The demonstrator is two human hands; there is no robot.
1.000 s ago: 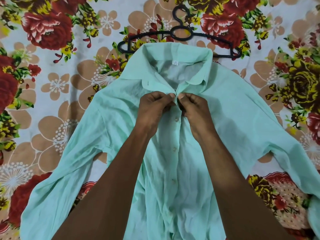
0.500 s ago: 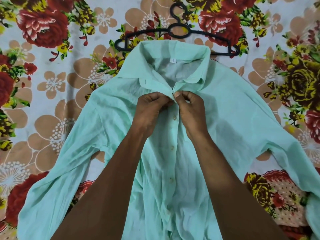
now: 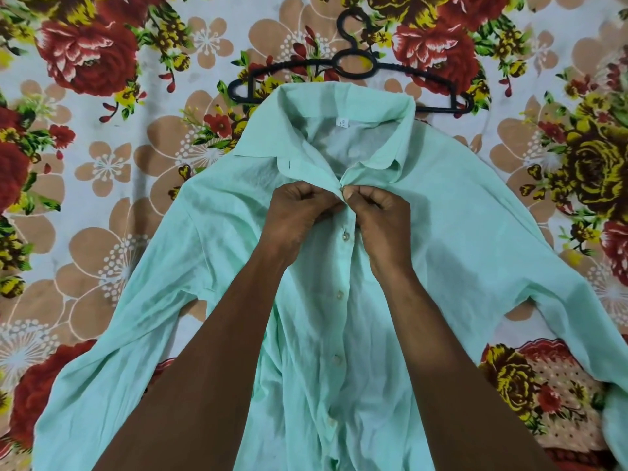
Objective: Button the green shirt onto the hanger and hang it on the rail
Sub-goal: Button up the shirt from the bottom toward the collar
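Green shirt [image 3: 441, 249]: lies front up on the floral bedsheet [image 3: 85, 198], filling the middle and lower part of the frame, with its sleeves spread out toward the lower left and the right edge.
Collar [image 3: 343, 107]: open, in the upper middle of the frame, with a small white label [image 3: 342, 123] showing inside the back of the neck.
Hanger [image 3: 353, 62]: black, flat on the sheet at the top centre, its hook pointing to the upper edge; the collar overlaps its lower bar, and both hanger ends stick out beyond the collar on either side.
Placket: runs down the centre of the frame; a row of pale buttons [image 3: 345, 236] shows below the hands, and these look fastened, though the wrinkled cloth makes that hard to confirm.
Left hand [image 3: 299, 212]: fingers curled, pinching the left edge of the shirt front just under the collar.
Right hand [image 3: 380, 215]: fingers curled, pinching the facing edge of the shirt front at the same spot; its fingertips meet those of the left hand.
Top button: hidden between the fingertips, so whether it is through its hole cannot be told.
Forearms: both reach in from the bottom edge of the frame and lie over the lower shirt front.
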